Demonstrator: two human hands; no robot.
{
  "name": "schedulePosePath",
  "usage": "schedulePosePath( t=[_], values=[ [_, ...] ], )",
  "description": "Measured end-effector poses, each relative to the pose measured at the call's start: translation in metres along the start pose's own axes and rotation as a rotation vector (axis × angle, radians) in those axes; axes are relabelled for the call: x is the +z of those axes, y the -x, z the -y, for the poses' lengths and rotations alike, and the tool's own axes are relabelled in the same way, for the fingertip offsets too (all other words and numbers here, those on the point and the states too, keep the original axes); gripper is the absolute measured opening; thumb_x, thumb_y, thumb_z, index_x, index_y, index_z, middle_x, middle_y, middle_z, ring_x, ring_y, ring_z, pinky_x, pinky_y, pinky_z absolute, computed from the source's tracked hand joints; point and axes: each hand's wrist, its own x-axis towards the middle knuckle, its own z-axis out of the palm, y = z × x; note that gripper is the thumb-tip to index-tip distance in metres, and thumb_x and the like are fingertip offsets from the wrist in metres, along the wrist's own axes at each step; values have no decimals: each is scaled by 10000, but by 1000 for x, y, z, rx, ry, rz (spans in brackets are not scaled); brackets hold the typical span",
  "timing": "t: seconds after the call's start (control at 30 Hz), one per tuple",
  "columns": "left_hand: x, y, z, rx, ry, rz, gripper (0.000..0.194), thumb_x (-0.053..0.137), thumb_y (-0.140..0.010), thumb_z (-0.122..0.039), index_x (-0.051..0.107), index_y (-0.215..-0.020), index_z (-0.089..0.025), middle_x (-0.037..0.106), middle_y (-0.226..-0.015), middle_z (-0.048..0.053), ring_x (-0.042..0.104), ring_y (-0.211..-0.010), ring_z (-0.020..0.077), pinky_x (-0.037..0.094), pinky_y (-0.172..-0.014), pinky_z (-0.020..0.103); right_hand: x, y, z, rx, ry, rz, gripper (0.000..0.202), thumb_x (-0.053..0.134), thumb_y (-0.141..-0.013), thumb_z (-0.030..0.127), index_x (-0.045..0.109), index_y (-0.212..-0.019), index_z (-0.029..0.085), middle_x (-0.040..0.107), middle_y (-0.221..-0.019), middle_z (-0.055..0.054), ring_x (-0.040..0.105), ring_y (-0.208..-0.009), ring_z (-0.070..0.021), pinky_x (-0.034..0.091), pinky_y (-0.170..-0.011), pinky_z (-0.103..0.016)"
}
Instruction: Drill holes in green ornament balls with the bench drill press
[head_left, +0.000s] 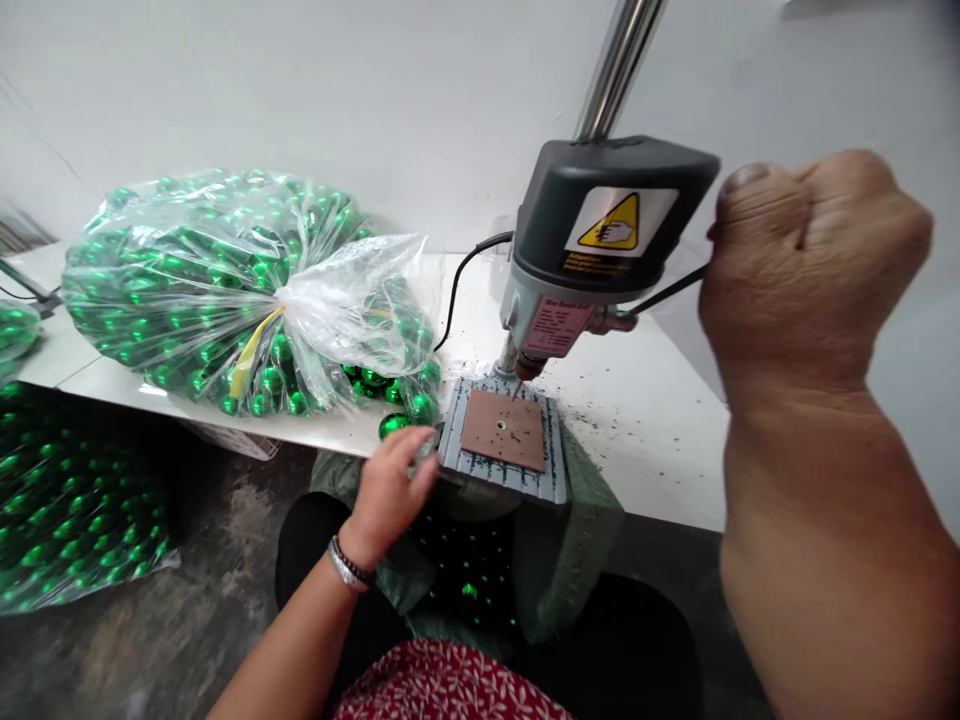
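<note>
My right hand (814, 265) is wrapped in a fist round the end of the feed lever (671, 290) of a small bench drill press (615, 215). Under its chuck (529, 368), a brown square plate (504, 428) with a small hole lies on the grooved grey base (555, 485), dotted with dark shavings. Left of the base, my left hand (394, 490) reaches out with thumb and fingers apart, holding nothing that I can see. Just beyond its fingertips sits a shiny green ball ornament (393, 426); whether they touch is hard to tell.
A big clear bag (202, 290) of green balls, tied with a yellow strip (251, 355), fills the white table's left side. More bagged balls (75, 500) rest lower left. An open green sack (585, 510) with balls hangs below the base. A black cable (455, 285) runs behind.
</note>
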Motion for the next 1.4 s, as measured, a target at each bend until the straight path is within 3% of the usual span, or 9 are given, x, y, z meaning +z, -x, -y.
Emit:
schedulePosePath(
  t=[0.07, 0.13, 0.3, 0.43, 0.6, 0.8, 0.97, 1.23, 1.4],
  values=[
    [-6, -11, 13, -192, -184, -106, 329, 530, -930, -269, 632, -1224, -161, 664, -1238, 172, 625, -1180, 286, 496, -1022, 425, -1, 0, 3, 19, 3, 5, 301, 493, -926, 351, 497, -708, 145, 425, -656, 27, 351, -629, -40, 284, -691, -275],
    [-8, -22, 22, -314, -305, -12, 442, 568, -915, -327, 571, -1310, -130, 637, -1273, 214, 618, -1184, 340, 501, -982, 461, -2, 0, 4, 20, 0, 9, 309, 486, -931, 360, 496, -713, 142, 442, -671, 26, 363, -642, -38, 287, -698, -274],
    [-4, -24, 26, -339, -266, 92, 589, 654, -829, -325, 499, -1372, -158, 671, -1189, 171, 648, -1079, 327, 504, -925, 452, -2, 2, 3, 21, -19, 23, 358, 426, -945, 414, 499, -728, 139, 441, -675, 48, 394, -671, -31, 302, -718, -274],
    [-12, -12, 23, -334, 311, -84, 481, 662, -771, -351, 569, -1215, -193, 667, -1131, 85, 645, -1036, 257, 522, -908, 387, -1, 2, 4, 27, -59, 19, 351, 427, -942, 407, 472, -712, 145, 418, -669, 57, 402, -681, -29, 310, -742, -288],
    [-14, -13, 5, -436, 973, 123, 672, 669, -703, -374, 459, -1324, -226, 649, -1025, 44, 673, -857, 212, 549, -742, 338, -2, 0, 8, 20, -144, 6, 345, 490, -930, 343, 363, -665, 163, 378, -627, 64, 327, -624, -24, 267, -701, -264],
    [20, -47, -19, -135, 399, 200, 619, 702, -701, -310, 476, -1265, -194, 614, -1138, 64, 605, -974, 192, 474, -914, 350, -8, 0, 16, 76, -196, 57, 382, 528, -925, 300, 302, -640, 184, 323, -571, 63, 258, -586, -46, 205, -651, -259],
    [44, -70, -21, -42, 185, 329, 519, 686, -697, -328, 463, -1143, -179, 620, -984, 39, 589, -819, 172, 478, -787, 327, -10, -1, 17, 93, -151, 98, 393, 526, -931, 353, 293, -656, 195, 351, -596, 49, 262, -608, -71, 235, -678, -267],
    [44, -92, -34, 42, -66, 421, 433, 624, -782, -346, 567, -1181, -189, 692, -995, 60, 653, -884, 232, 509, -841, 374, -10, 0, 15, 68, -112, 135, 400, 494, -949, 375, 266, -667, 206, 354, -630, 39, 269, -628, -85, 251, -692, -267],
    [46, -99, -29, 219, -102, 420, 440, 579, -824, -287, 578, -1245, -159, 653, -1254, 126, 589, -1199, 282, 458, -1057, 437, -10, 0, 16, 72, -99, 137, 400, 488, -950, 388, 267, -670, 206, 352, -634, 40, 274, -629, -84, 245, -692, -266]
  ],
)
